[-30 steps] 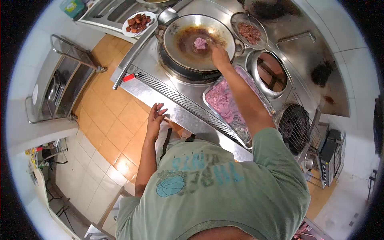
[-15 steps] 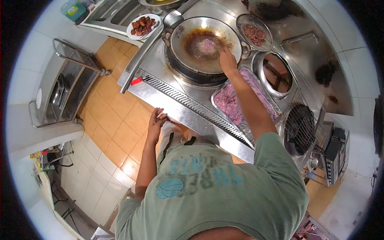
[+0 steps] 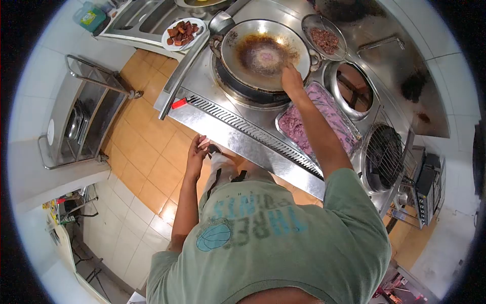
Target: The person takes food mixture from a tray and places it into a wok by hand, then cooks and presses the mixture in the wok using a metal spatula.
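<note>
A large wok (image 3: 238, 68) sits on a burner, holding oil with a pale pinkish, foaming patch (image 3: 267, 57) near its middle. Over the wok's right side is my right hand (image 3: 292, 81), its fingers drawn together and pointing down; anything between them is hidden. Below my right forearm, a clear tray (image 3: 284, 133) holds pink-purple, coated pieces that look like raw marinated meat (image 3: 293, 124). My left hand (image 3: 197, 156) hangs before the counter's front edge, loosely curled with fingers apart and nothing in it.
A strainer (image 3: 324, 38) with reddish-brown bits rests right of the wok. Beside it are a round metal pot (image 3: 352, 91) and a wire rack (image 3: 387, 152). A plate (image 3: 169, 44) of browned pieces and a long-handled ladle (image 3: 221, 21) lie left. A trolley (image 3: 98, 101) stands farther left.
The view has shifted slightly. The pinkish patch in the oil looks smaller and fainter. My right hand stays over the wok's right side, and my left hand still hangs free.
</note>
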`<action>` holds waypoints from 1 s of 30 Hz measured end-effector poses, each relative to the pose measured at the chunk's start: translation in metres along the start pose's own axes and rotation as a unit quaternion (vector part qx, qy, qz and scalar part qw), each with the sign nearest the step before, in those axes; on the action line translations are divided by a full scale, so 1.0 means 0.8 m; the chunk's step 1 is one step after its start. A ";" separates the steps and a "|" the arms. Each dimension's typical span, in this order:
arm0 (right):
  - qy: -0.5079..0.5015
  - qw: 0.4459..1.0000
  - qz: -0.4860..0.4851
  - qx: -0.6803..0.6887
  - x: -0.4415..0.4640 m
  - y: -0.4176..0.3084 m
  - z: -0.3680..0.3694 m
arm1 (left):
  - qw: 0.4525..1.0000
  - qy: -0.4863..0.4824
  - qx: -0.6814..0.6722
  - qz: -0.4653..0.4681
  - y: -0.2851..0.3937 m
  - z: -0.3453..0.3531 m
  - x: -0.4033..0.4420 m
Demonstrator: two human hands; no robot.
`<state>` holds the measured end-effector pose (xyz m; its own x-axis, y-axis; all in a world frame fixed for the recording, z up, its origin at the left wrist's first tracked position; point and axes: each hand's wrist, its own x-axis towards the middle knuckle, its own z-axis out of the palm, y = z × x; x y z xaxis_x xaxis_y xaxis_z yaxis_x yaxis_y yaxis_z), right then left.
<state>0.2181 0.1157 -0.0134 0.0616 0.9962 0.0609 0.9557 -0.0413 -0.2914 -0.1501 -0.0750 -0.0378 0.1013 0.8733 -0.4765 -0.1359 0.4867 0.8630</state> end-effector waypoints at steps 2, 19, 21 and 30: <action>-0.011 1.000 0.012 0.000 0.001 0.001 0.008 | 1.000 0.004 0.005 -0.002 0.000 -0.004 0.000; 0.030 0.997 0.038 -0.054 0.000 -0.023 -0.015 | 1.000 0.010 -0.001 -0.006 0.000 -0.032 -0.002; 0.024 0.997 0.052 -0.049 0.000 -0.025 -0.015 | 1.000 0.005 0.000 -0.006 0.001 -0.034 0.001; 0.037 0.997 0.066 -0.031 0.007 -0.020 -0.011 | 1.000 -0.024 0.008 -0.008 0.019 -0.022 0.012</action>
<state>0.2059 0.1216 -0.0004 0.2064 0.9737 0.0961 0.9536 -0.1782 -0.2428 -0.1686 -0.0588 -0.0324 0.1516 0.8629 -0.4822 -0.1174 0.5001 0.8580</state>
